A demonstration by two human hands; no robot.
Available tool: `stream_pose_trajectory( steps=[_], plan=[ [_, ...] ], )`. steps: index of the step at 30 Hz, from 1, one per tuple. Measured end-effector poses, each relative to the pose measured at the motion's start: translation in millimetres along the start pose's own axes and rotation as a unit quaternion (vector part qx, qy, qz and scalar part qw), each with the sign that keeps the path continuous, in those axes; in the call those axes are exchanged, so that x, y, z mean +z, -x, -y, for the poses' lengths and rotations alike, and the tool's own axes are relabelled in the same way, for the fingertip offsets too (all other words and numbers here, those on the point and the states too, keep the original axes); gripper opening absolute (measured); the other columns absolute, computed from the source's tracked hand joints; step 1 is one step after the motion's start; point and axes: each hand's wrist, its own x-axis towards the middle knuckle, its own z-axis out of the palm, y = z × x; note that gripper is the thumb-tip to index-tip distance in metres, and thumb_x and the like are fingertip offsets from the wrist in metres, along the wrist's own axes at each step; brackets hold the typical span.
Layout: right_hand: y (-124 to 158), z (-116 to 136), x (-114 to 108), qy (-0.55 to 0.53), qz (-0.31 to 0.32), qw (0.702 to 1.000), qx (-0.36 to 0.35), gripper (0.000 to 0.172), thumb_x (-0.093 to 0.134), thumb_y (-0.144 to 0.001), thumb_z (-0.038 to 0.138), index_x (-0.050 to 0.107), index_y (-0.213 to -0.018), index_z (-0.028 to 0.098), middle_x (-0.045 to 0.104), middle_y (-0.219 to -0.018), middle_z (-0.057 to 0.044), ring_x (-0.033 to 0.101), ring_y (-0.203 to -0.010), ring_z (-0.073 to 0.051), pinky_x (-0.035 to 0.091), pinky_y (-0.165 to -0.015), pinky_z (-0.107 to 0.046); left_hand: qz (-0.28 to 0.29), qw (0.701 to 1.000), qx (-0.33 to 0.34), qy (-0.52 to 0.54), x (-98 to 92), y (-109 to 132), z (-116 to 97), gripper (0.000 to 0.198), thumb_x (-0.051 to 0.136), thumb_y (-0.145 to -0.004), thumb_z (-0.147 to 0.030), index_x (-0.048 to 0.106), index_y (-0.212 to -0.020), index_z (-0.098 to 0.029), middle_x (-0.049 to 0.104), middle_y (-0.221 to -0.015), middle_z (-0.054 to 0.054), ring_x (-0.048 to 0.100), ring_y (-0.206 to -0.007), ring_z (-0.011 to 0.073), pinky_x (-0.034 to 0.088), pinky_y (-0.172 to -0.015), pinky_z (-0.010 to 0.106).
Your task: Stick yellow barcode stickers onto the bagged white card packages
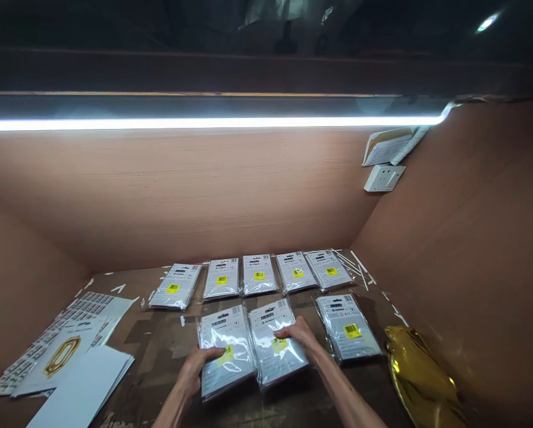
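My left hand [196, 367] is closed around the left edge of a stack of flat, clear-wrapped packs [227, 380], its thumb on top by the yellow barcode sticker [225, 355]. Right beside it lies a second such stack [278, 365]. My right hand [298, 334] grips that one from its right side, thumb over its yellow sticker; the fingers are mostly hidden. Both stacks tilt slightly and their near edges almost touch. A third stack [349, 327] rests to the right, apart from my hands.
Several similar stacks [259, 274] line the back of the brown table [159, 339]. Printed sheets and white cards [81, 389] lie at the left. Gold shiny wrapping [420, 374] sits at the right. A socket [383, 178] is on the back wall, below a light strip [213, 123].
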Motion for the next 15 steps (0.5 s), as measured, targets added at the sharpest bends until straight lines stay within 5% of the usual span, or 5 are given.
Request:
stream_pose_trajectory(
  steps=[3,7,12,15],
  plan=[
    [6,-1,-2,-0.059,0.025,0.998,-0.023,0.061,0.069,-0.043,0.015,0.045,-0.100,0.013,0.062,-0.093,-0.007,0.059,-0.080,-0.021,0.048,-0.062,-0.026,0.032,0.999,-0.010,0.020,-3.3,8,6,0.032,0.071,-0.048,-0.011,0.057,-0.077,-0.011,0.067,-0.064,0.008,0.064,-0.061,0.0270,0.053,-0.061,0.036],
    [15,5,-26,-0.108,0.070,0.991,-0.040,0.053,0.066,-0.042,0.011,0.049,-0.092,0.012,0.065,-0.082,-0.006,0.061,-0.074,-0.023,0.049,-0.061,-0.029,0.060,0.997,-0.038,0.025,-6.4,14,16,0.026,0.071,-0.051,-0.016,0.060,-0.072,-0.008,0.067,-0.063,0.010,0.063,-0.059,0.0251,0.052,-0.059,0.031],
    [21,9,-125,-0.205,0.116,0.970,-0.056,0.052,0.063,-0.049,0.014,0.050,-0.099,0.012,0.064,-0.090,-0.010,0.061,-0.078,-0.026,0.049,-0.070,-0.038,0.088,0.993,-0.034,0.069,7.6,26,27,0.033,0.072,-0.048,-0.016,0.059,-0.077,-0.009,0.067,-0.065,0.011,0.063,-0.060,0.0278,0.052,-0.063,0.037],
    [13,-2,-183,-0.195,0.063,0.978,-0.023,0.050,0.065,-0.049,0.016,0.052,-0.097,0.011,0.065,-0.087,-0.012,0.062,-0.075,-0.028,0.050,-0.069,-0.040,0.103,0.985,-0.051,0.132,48.0,43,24,0.032,0.070,-0.047,-0.012,0.056,-0.076,-0.012,0.066,-0.064,0.008,0.063,-0.062,0.0280,0.051,-0.065,0.039]
  ],
)
